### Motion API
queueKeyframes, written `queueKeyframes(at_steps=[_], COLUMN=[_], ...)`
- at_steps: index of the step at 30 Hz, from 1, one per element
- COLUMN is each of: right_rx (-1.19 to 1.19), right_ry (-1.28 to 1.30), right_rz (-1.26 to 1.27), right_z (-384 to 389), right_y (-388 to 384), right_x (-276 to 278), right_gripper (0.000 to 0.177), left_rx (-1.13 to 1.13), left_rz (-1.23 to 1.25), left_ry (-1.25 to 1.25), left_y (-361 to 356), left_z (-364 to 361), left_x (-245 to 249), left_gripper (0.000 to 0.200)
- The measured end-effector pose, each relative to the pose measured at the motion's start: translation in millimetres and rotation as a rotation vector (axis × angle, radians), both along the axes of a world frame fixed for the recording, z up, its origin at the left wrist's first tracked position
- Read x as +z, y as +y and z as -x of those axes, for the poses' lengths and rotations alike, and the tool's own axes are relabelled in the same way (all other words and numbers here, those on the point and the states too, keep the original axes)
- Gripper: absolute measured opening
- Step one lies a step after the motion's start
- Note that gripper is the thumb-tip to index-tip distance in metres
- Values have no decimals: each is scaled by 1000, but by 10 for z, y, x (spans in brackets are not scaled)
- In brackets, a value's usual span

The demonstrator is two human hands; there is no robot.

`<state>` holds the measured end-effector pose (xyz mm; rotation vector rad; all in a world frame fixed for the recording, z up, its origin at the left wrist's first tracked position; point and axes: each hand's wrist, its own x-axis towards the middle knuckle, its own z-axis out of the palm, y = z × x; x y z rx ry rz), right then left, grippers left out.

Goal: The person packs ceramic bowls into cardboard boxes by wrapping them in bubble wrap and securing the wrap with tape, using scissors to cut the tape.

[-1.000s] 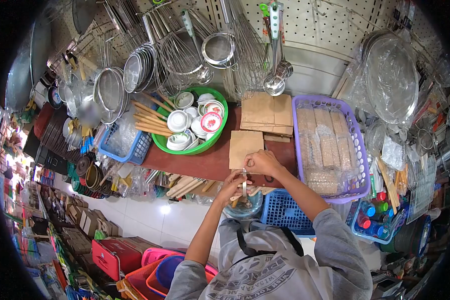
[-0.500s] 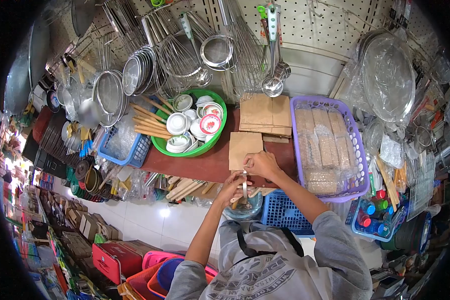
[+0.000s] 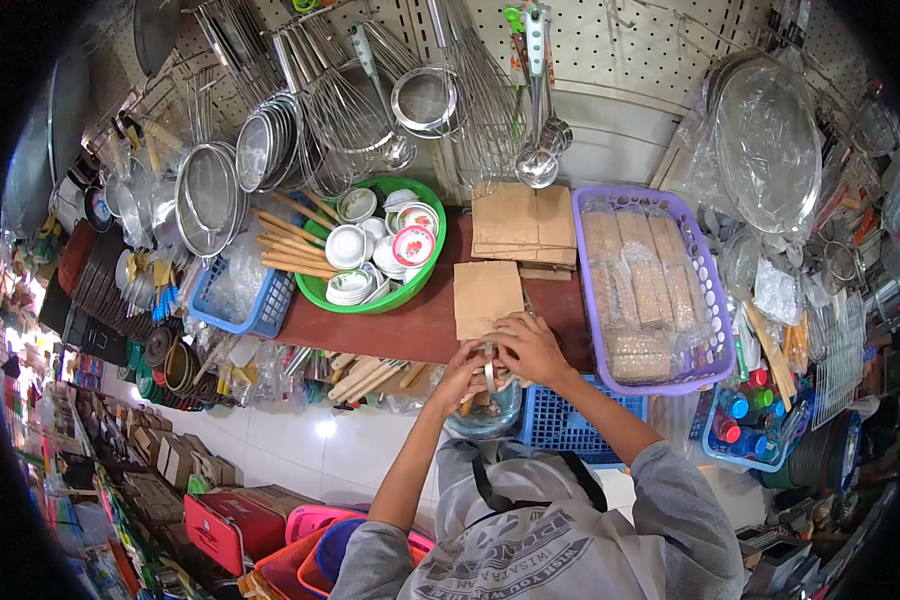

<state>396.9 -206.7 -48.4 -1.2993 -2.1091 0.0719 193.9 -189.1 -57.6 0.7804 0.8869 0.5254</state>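
Many small bowls [image 3: 346,246] lie in a green basin [image 3: 382,303], left of the flat cardboard sheet [image 3: 487,300] on the red-brown tabletop [image 3: 370,337]. On the person's side of this sheet, the left hand [image 3: 458,380] has its fingers curled around a pale, ring-like roll [image 3: 489,368]. The right hand [image 3: 530,348] bends over this roll, at the sheet's near right corner; whether its fingers also grasp it, I cannot tell. Right of the sheet, a purple basket [image 3: 707,280] contains wrapped packs [image 3: 650,292].

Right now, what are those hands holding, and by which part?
The left hand holds a pale ring, probably tape, by its side. The right hand is at its far edge; whether it grips there can't be told.
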Motion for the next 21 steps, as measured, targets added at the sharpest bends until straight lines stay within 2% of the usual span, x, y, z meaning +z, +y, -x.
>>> queueKeyframes(at_steps=[9,15,21], right_rx=[2,8,-23], right_ry=[-166,-131,-60], right_rz=[-88,-120,-119], right_z=[-115,-127,-124], right_y=[95,175,180], right_x=[-143,-272,-264], right_gripper=[34,34,26], left_rx=[1,9,-7], left_rz=[-12,-2,-27], left_ry=[7,-27,1], left_y=[-51,-56,-35], left_z=[-12,-31,-22], left_x=[11,-16,76], left_gripper=[50,50,49])
